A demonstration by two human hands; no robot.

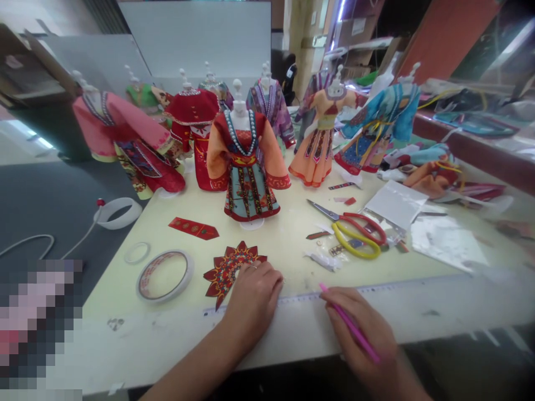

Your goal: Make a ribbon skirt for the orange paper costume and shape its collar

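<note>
My left hand (pixel 256 292) rests on the table with fingers curled over the right part of a red, petal-edged patterned cut-out (pixel 225 264); the fingertips are hidden behind the knuckles. A pink pen (pixel 351 326) slants through my right hand (pixel 363 328), its tip pointing up and left, close to a long clear ruler (pixel 376 288). That ruler lies across the front of the table and passes by both hands. Left of the cut-out is a roll of double-sided tape (pixel 189 273). Behind it lies a red pointed strip (pixel 193 228).
Small dressed mannequins (pixel 246 189) stand in rows at the back. Yellow and red-handled scissors (pixel 355 253) lie to the right, among scraps, near a white card (pixel 395 203). A thin ring (pixel 137 253) and a white tape roll (pixel 136 214) sit at left.
</note>
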